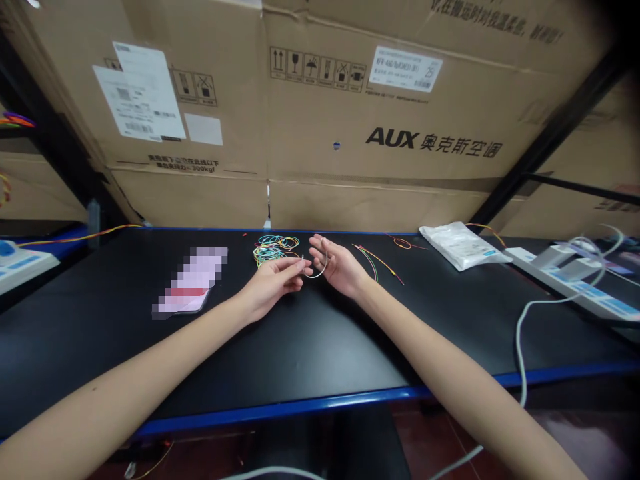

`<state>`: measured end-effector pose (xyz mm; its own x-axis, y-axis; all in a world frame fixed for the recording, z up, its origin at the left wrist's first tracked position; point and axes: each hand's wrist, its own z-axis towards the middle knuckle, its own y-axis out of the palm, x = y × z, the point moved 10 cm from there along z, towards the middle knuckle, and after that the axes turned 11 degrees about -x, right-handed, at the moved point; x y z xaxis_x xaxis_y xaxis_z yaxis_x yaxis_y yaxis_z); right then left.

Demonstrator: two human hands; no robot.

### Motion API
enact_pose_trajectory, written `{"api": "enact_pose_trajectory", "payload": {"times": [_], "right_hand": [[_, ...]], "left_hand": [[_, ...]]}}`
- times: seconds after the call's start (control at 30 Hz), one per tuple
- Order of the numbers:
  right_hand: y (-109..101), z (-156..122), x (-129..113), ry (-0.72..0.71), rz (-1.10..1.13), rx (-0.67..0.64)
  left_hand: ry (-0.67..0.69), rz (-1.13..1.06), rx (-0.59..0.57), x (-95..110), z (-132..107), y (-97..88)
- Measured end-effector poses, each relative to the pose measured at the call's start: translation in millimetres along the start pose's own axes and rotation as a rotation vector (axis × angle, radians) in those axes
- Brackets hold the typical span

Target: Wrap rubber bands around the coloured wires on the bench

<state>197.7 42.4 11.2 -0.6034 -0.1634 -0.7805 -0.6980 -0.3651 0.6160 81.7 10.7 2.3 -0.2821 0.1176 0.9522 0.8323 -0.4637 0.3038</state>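
A short white wire point(321, 272) bends in a loop between my two hands, above the black tabletop. My left hand point(274, 283) pinches one end of it between thumb and forefinger, and a small tip sticks up there. On the other side my right hand point(341, 265) has the wire's upper end at its thumb and forefinger, while its other fingers are loosely curled. A tangled bundle of coloured wires point(273, 249) lies just behind my left hand. To the right of my right hand lie several loose wires point(383, 261), yellow, green and red among them.
A phone point(193, 283) with a blurred screen lies at left. At right are an orange wire coil point(403, 243), a white plastic packet point(460, 245) and a power strip point(575, 283) with a grey cable point(520, 340). Large cardboard point(320, 160) stands behind the table's far edge.
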Motion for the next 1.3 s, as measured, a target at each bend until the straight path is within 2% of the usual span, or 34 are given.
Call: {"api": "enact_pose_trajectory", "payload": {"times": [0.2,0.33,0.5,0.73,0.87,1.07,1.13,1.2,1.3], "right_hand": [[2.9,2.0,1.5,-0.021,-0.107,-0.054],[-2.9,0.0,-10.0,-0.105,-0.394,0.028],[16.8,-8.4,-27.2,-0.28,-0.795,0.01],[36.3,-17.6,-33.9,-0.404,-1.117,-0.108],[31.6,-13.4,-28.0,-0.343,-1.033,-0.116],[3.9,-3.3,4.8,-0.057,-0.415,0.007],[-1.1,-2.5,11.8,-0.015,-0.319,0.043],[-3.1,-1.7,10.7,-0.023,-0.353,0.061],[5.8,-2.8,-9.8,-0.175,-0.637,0.031]], "left_hand": [[0.004,0.071,0.015,1.1,0.9,-2.5],[0.05,0.139,0.082,6.9,1.5,-12.3],[0.104,0.313,0.15,19.0,1.3,-21.3],[0.139,0.532,0.263,30.6,-2.7,-29.2],[0.252,0.672,0.218,39.8,-4.5,-21.8],[0.409,1.057,0.205,51.6,-11.9,-10.2],[0.435,1.154,0.198,51.8,-12.6,-7.7],[0.472,1.243,0.184,51.7,-13.3,-4.1],[0.568,1.397,0.156,52.3,-16.1,5.9]]}}
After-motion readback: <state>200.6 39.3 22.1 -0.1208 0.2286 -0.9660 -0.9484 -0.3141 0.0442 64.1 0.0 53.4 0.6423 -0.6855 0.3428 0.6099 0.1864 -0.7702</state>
